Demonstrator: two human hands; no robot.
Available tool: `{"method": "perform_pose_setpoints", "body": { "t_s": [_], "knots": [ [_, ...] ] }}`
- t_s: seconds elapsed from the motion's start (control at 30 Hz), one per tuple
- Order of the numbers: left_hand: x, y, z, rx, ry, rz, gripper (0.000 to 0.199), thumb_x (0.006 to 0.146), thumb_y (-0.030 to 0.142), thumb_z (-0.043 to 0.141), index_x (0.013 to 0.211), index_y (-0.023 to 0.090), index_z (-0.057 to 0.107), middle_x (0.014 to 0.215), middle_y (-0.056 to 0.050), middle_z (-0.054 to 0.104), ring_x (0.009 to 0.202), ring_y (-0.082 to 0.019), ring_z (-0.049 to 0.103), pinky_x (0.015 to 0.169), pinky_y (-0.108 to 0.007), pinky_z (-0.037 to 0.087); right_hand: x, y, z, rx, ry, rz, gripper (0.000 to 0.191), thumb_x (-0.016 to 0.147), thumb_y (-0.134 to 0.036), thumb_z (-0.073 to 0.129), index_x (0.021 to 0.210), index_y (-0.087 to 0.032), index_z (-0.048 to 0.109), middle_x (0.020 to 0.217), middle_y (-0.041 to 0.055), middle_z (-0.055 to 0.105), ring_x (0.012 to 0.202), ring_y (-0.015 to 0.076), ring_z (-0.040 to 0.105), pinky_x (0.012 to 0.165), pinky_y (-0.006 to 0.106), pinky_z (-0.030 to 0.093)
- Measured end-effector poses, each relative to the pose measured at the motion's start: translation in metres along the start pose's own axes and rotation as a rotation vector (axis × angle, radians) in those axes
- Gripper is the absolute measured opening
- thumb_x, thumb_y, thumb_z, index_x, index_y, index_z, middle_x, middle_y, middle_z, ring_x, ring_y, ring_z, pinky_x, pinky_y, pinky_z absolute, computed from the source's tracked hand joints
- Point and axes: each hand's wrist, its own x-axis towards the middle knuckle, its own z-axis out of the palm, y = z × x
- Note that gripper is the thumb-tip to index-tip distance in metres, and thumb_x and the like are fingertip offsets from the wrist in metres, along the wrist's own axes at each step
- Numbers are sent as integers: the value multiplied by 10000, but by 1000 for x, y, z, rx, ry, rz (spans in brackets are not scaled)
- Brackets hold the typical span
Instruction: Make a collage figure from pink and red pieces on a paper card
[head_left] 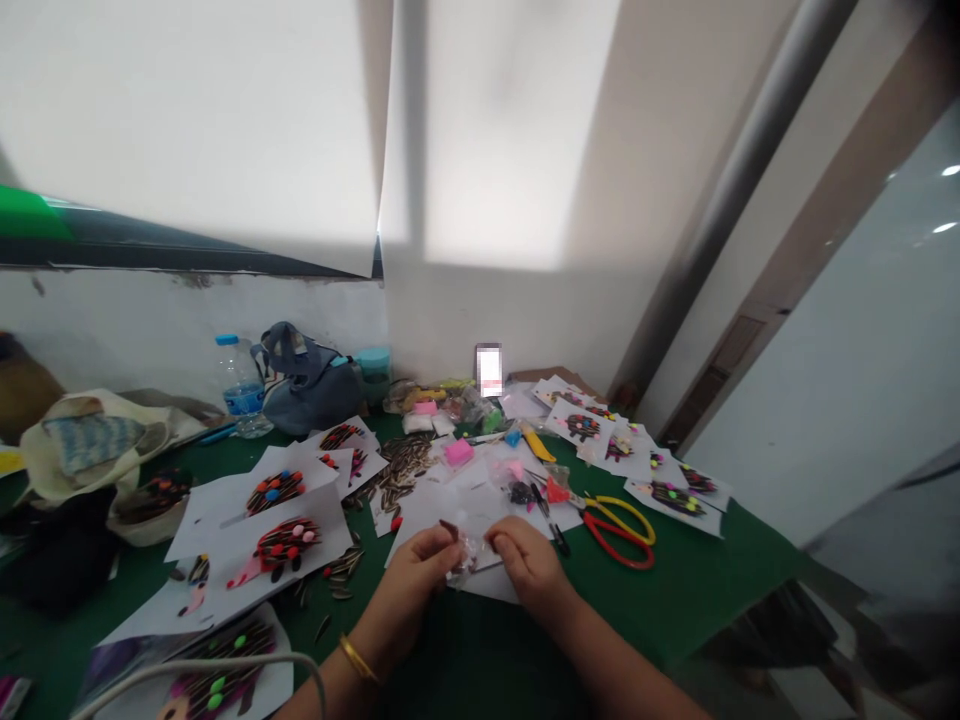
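Pinching a small dark piece, the fingers of the left hand sit just below the frame's centre; crinkled clear plastic lies between the hands. The right hand has its fingers curled together, contents unclear. Right of it, beyond the scissors, bare green desk runs to its edge, lower right.

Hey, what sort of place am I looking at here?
Probably an indoor craft workspace: decorated paper sheets lie spread over a green table, along with a heap of striped seeds and scissors.
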Motion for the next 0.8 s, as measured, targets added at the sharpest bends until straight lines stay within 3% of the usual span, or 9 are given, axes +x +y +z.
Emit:
{"method": "perform_pose_setpoints", "body": {
  "t_s": [0.1,0.23,0.37,0.5,0.63,0.7,0.8],
  "knots": [
    [1,-3,-3,-8,5,9,286,687,415,796,695,163,662,679,11,611,554,-80,414,505,-198,269,15,28,-39,-380,82,174,246,944,-352,457,1009,-197,636,1003,89,657,931,230,586,818,334,429],
    [3,-4,-3,-31,18,-13,292,680,417,805,729,167,664,672,18,609,533,-71,402,498,-193,262,33,63,-86,-816,85,467,433,923,-450,486,1242,-175,587,1150,154,636,1098,301,549,868,376,401],
    [4,-5,-3,-69,66,-47,351,607,435,844,741,169,658,664,13,627,508,-73,409,481,-197,248,40,77,-95,-834,-104,542,465,896,-490,512,1294,-259,574,1059,91,686,994,274,595,780,333,409],
    [4,-5,-6,-65,31,-17,298,671,420,810,720,166,660,677,5,627,543,-78,430,483,-191,253,49,80,-93,-822,-33,482,394,920,-376,473,1284,-276,586,1060,66,693,996,248,601,771,305,404],
    [3,-3,-6,-65,31,2,275,692,399,798,708,160,663,678,3,616,539,-71,413,477,-191,259,60,86,-109,-822,41,540,536,954,-447,410,1425,-193,436,1183,124,658,1061,272,598,813,328,416],
    [2,-1,-4,-81,34,-3,279,685,398,801,699,159,657,664,4,610,538,-72,412,475,-190,260,55,89,-121,-837,-9,557,535,962,-443,387,1416,-167,446,1244,152,624,1108,283,582,858,343,414],
    [1,2,-3,-111,33,-39,288,685,399,804,705,158,648,659,8,604,532,-65,414,468,-183,255,30,94,-135,-853,-169,565,438,902,-343,482,1291,-171,582,1205,145,637,1095,286,586,902,355,410]
  ]
}}
